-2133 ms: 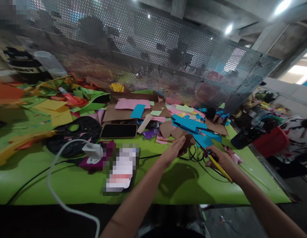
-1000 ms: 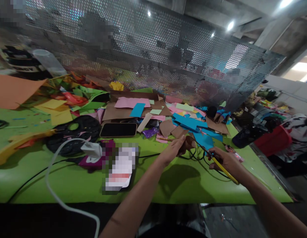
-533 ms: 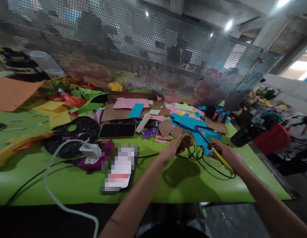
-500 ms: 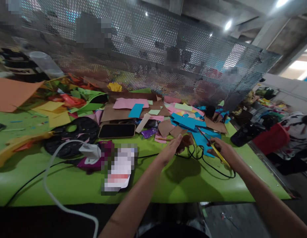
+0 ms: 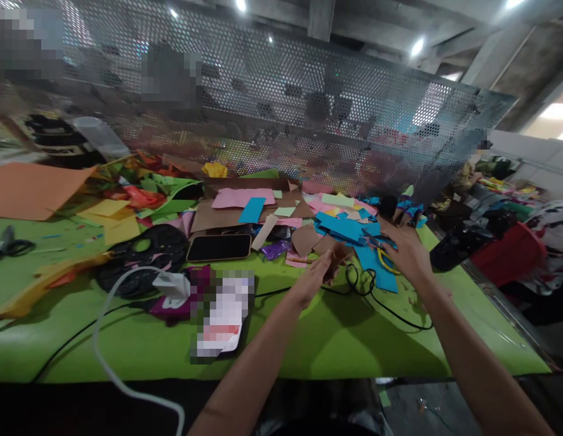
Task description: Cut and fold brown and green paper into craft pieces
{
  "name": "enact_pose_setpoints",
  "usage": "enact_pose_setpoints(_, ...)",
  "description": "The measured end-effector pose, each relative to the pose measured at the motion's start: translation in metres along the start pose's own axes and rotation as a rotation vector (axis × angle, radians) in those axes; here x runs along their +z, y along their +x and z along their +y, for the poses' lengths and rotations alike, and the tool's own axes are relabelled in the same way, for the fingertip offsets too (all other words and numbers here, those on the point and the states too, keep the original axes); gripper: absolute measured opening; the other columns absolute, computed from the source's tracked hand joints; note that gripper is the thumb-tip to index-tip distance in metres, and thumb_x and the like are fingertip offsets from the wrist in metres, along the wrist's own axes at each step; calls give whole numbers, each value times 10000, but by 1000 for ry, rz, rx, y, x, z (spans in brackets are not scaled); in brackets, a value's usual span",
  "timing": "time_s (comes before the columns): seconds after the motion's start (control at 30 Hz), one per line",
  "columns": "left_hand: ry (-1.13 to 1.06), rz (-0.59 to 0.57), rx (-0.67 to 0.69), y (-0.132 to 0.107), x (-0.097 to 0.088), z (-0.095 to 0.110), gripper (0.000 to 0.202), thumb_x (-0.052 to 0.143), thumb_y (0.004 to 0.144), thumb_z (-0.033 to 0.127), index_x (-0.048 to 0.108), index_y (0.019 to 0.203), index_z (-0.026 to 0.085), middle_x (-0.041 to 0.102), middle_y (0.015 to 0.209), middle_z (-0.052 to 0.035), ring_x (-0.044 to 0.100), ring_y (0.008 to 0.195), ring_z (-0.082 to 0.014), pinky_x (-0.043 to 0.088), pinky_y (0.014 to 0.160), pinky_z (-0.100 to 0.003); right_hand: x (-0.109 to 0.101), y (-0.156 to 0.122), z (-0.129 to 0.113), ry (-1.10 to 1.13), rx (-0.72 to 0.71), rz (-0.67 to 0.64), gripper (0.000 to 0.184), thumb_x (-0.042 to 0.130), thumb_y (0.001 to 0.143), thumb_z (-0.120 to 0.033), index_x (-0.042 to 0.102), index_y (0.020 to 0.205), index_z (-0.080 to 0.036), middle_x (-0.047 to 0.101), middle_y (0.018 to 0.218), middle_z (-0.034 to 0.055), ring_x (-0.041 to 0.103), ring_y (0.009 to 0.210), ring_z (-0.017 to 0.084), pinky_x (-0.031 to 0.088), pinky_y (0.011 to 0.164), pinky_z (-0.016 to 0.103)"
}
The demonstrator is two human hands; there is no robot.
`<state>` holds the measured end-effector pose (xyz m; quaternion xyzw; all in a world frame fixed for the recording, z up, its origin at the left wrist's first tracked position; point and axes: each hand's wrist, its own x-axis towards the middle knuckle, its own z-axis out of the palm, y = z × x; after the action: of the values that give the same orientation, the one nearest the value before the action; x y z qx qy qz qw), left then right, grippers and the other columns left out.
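Right of centre, the left hand (image 5: 313, 282) grips curled brown paper (image 5: 337, 257) — squeezing hard could crease it. The right hand (image 5: 406, 251) covers yellow-handled scissors (image 5: 386, 262); whether it grips them, I cannot tell. Blue strips (image 5: 342, 227) crowd the blades, and the black cable (image 5: 360, 293) looping below could snag them.

Dim overall, with ceiling lamps (image 5: 417, 46) glaring at the far side. Soft shadows darken the near right of the tabletop (image 5: 163, 354). Wide-angle stretching warps the edges; blocky pixelation masks the phone (image 5: 224, 315).
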<state>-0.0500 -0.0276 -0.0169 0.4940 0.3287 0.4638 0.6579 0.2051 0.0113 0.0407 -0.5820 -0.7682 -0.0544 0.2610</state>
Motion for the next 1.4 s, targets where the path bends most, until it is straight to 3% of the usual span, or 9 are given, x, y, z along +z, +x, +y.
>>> enact_pose_setpoints(0.13,-3,-8,-20,2,0,-1,645,464,813,737,661,1014,157,494,676,-5,359,576,-108,335,564,-261,-10,-5,-58,436,-183,-21,201,557,902,-299,723,989,-226,731,973,61,659,942,226,505,841,348)
enact_pose_setpoints(0.3,69,83,-50,2,-2,-4,581,522,809,694,627,1051,176,528,764,-11,433,666,-118,348,620,-248,9,-12,-94,588,-284,-155,163,587,877,-238,715,978,-237,728,981,53,659,950,213,497,853,333)
enact_pose_setpoints(0.4,118,165,-59,1,-3,-5,517,608,784,637,611,1036,187,575,866,-30,484,761,-134,355,651,-244,23,-16,-91,606,-287,-204,121,579,878,-219,700,888,-218,689,935,60,647,906,209,504,806,329)
enact_pose_setpoints(0.57,132,-35,-43,0,-1,2,465,516,845,634,546,838,170,513,671,19,382,574,-93,279,546,-245,28,-23,-77,574,-256,-65,98,622,862,-251,706,824,-215,590,984,84,591,1005,239,500,857,366)
enact_pose_setpoints(0.7,167,-65,-30,1,0,6,440,526,847,604,504,770,172,481,624,30,358,541,-86,265,535,-249,27,-22,-69,575,-213,6,120,620,864,-268,737,880,-247,556,1144,93,567,1071,257,476,928,427)
enact_pose_setpoints(0.87,159,-37,-12,2,0,6,438,567,819,604,490,757,177,418,589,50,321,523,-80,242,520,-246,36,-19,-61,612,-220,-53,93,695,812,-300,722,851,-220,528,1335,106,511,1199,298,421,1006,480)
enact_pose_setpoints(1.03,180,-2,-65,3,3,5,469,608,779,626,521,797,166,477,630,33,368,542,-79,262,511,-229,48,-20,-58,673,-189,-138,148,707,800,-265,748,939,-232,585,1289,94,533,1202,287,417,1024,458)
enact_pose_setpoints(1.2,172,-37,-57,6,3,3,459,619,781,612,507,769,167,420,596,56,334,516,-68,251,495,-220,49,-20,-59,681,-176,-121,83,706,804,-244,768,858,-261,638,1194,68,567,1155,274,461,973,431)
enact_pose_setpoints(1.4,171,-18,-80,5,1,0,464,637,778,597,571,898,154,468,626,44,360,523,-74,245,495,-221,57,-22,-61,707,-170,-136,75,724,788,-237,775,833,-269,604,1246,74,550,1185,286,460,985,445)
